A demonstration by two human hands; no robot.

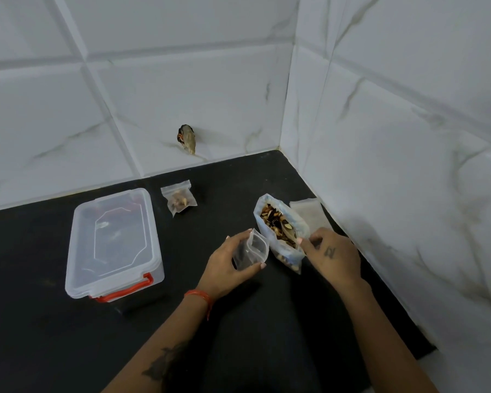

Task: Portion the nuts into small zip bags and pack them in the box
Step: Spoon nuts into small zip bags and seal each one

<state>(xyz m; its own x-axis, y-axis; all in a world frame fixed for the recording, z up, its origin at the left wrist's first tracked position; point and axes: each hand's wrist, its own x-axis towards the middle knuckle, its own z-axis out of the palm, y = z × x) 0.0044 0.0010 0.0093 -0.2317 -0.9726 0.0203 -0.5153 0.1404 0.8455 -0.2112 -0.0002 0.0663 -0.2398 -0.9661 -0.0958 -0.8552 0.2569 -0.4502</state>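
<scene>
The large clear plastic pouch of mixed brown nuts (279, 232) stands open on the black table (40, 321). Just left of it the left hand (230, 265) has its grip closed around a small empty clear zip bag (251, 252), mouth up. At the pouch's right rim the right hand (332, 256) pinches what looks like a spoon handle. Farther left lie a filled small zip bag (179, 198) and the lidded clear plastic box with red clasps (114, 242). The soft pouch could tip under the scooping, spilling nuts.
</scene>
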